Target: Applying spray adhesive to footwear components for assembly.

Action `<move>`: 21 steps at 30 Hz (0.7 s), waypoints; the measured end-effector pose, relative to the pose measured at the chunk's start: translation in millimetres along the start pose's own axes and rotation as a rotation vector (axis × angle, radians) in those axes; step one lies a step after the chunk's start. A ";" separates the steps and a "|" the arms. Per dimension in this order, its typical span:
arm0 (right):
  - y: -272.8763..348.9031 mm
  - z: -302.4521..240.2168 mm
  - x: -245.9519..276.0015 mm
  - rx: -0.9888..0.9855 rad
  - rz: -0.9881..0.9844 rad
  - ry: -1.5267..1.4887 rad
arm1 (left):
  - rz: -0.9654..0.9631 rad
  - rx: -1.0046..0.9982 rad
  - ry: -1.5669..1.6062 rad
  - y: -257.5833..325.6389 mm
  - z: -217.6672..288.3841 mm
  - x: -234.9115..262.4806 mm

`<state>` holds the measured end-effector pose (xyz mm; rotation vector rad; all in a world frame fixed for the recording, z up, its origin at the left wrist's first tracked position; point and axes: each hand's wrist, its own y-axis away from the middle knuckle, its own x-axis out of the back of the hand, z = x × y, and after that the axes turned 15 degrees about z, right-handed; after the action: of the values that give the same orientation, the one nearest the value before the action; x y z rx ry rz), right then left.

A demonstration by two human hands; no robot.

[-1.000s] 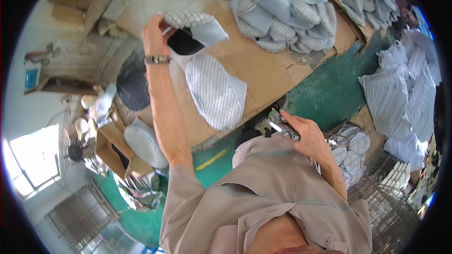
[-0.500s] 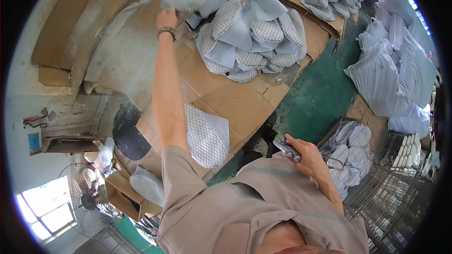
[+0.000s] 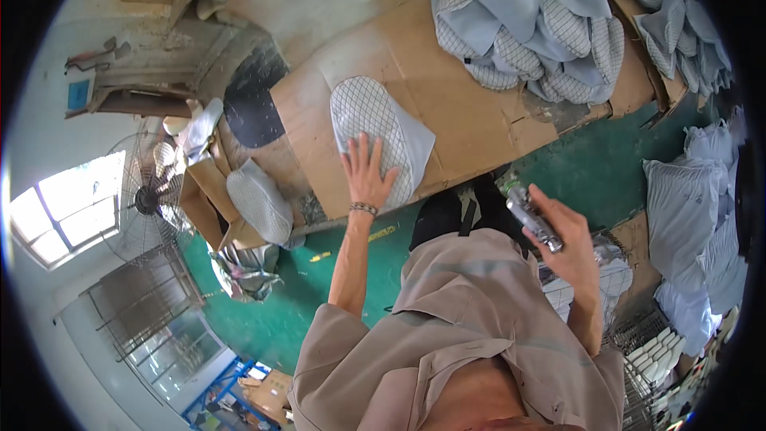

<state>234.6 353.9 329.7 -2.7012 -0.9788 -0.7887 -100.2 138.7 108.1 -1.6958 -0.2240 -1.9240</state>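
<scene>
On the cardboard at the near edge of the workbench lies a pale grey fabric piece (image 3: 363,108), rounded at one end, with a quilted diamond pattern and a plain grey flap on its right. My left hand (image 3: 369,175) rests flat on its lower part, fingers spread. In front of my body, my right hand (image 3: 568,233) is closed around a silver metal tool that looks like a spray gun (image 3: 533,215), with a green bit at its tip. It is held apart from the piece. A large heap of similar quilted pieces (image 3: 531,20) sits further right on the bench.
Cardboard (image 3: 479,132) covers the bench. Beyond the heap is another pile of grey pieces (image 3: 686,40). White sacks (image 3: 686,207) stand on the right. At left are a single grey piece (image 3: 259,201), an open carton (image 3: 209,199) and a standing fan (image 3: 148,199).
My left hand has come back from the far heap to the near piece and now lies on it. My view has turned left. The right hand still holds the silver tool.
</scene>
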 end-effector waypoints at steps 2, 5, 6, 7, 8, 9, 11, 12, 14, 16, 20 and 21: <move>-4.5 -17.7 -0.1 0.011 -0.042 0.042 | 0.032 0.095 0.003 48.9 -1.7 -27.5; 1.8 -46.3 -7.2 0.089 -0.007 0.052 | 0.111 0.202 0.019 65.7 7.7 -52.0; 7.7 -57.4 -11.8 0.090 -0.010 0.068 | 0.137 0.223 0.004 68.7 7.9 -54.0; 13.1 -68.6 -16.9 0.085 -0.015 0.065 | 0.139 0.230 0.018 69.7 6.8 -56.5; 18.9 -78.5 -23.8 0.080 -0.021 0.061 | 0.148 0.218 0.044 69.6 4.5 -59.0; 25.4 -85.5 -32.5 0.069 -0.017 0.047 | 0.157 0.199 0.071 68.0 3.6 -58.4; 33.3 -100.7 -49.9 0.060 -0.025 0.056 | 0.154 0.206 0.079 64.6 7.7 -50.2; 36.1 -109.0 -57.8 0.045 -0.024 0.058 | 0.148 0.201 0.083 55.5 11.8 -43.5; 49.9 -117.3 -72.3 0.000 -0.035 0.099 | 0.243 0.177 0.159 16.0 22.5 -10.7; 63.3 -131.1 -84.7 -0.037 0.017 0.118 | 0.357 0.172 0.247 -37.2 29.2 2.5; 89.4 -152.4 -111.1 -0.031 0.055 0.102 | 0.197 0.060 0.134 -42.3 4.9 -38.7; 88.6 -152.5 -113.4 -0.044 0.020 0.019 | 0.143 0.096 0.061 -21.4 -4.6 -54.9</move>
<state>152.8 174.5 401.2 -2.7306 -0.9401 -0.8407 -112.6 170.5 59.9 -1.5461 -0.1647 -1.8275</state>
